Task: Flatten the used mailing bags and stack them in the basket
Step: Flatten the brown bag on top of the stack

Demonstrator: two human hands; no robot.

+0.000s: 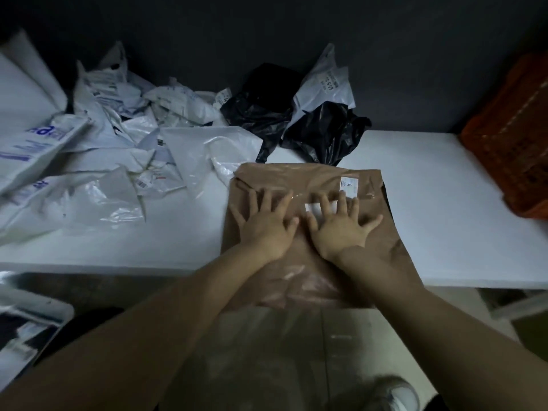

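Observation:
A brown mailing bag (pixel 308 179) lies flat on the white table (pixel 439 209), its near end hanging over the front edge. My left hand (pixel 267 223) and my right hand (pixel 341 225) press side by side on its middle, fingers spread and straight. A small white label sits near the bag's far right corner. An orange basket (pixel 513 137) stands at the table's far right. A heap of crumpled white mailing bags (pixel 118 137) covers the left of the table, and two black bags (pixel 323 132) lie behind the brown one.
A dark wall runs behind the table. On the floor at lower left lie more white bags (pixel 26 321). A shoe (pixel 394 393) shows on the tiled floor below the table's front edge. Bare tabletop lies between the brown bag and the basket.

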